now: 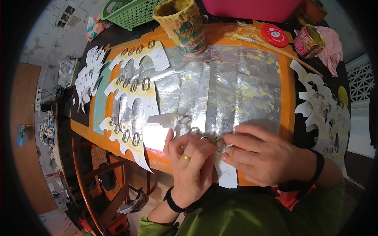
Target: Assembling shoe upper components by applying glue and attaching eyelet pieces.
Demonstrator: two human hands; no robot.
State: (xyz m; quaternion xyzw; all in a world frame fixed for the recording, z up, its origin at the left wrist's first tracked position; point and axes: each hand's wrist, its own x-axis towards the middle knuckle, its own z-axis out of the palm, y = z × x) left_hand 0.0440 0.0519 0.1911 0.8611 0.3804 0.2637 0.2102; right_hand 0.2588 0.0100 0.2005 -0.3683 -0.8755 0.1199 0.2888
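Note:
Both my hands work at the table's near edge on a white cut-out paper piece (227, 173) whose lower end hangs toward me. Metal oval rings (220, 144) show on it between my fingertips. My left hand (191, 159), with a gold ring on one finger, is closed with its fingertips at the piece's left part. From the right, my right hand (262, 157) pinches close to the oval ring; its fingers partly hide the piece. Just beyond my left hand lie a crumpled whitish bundle (182, 124) and a grey flat strip (159, 118).
Three similar paper pieces with oval rings (136, 98) lie at left, beside a white cut-out stack (89, 74). More pieces (325, 114) are piled at right. A yellow-smeared tub (185, 29), red lid (274, 35), stick (285, 53) and small can (310, 41) stand or lie behind the foil-covered board (252, 94).

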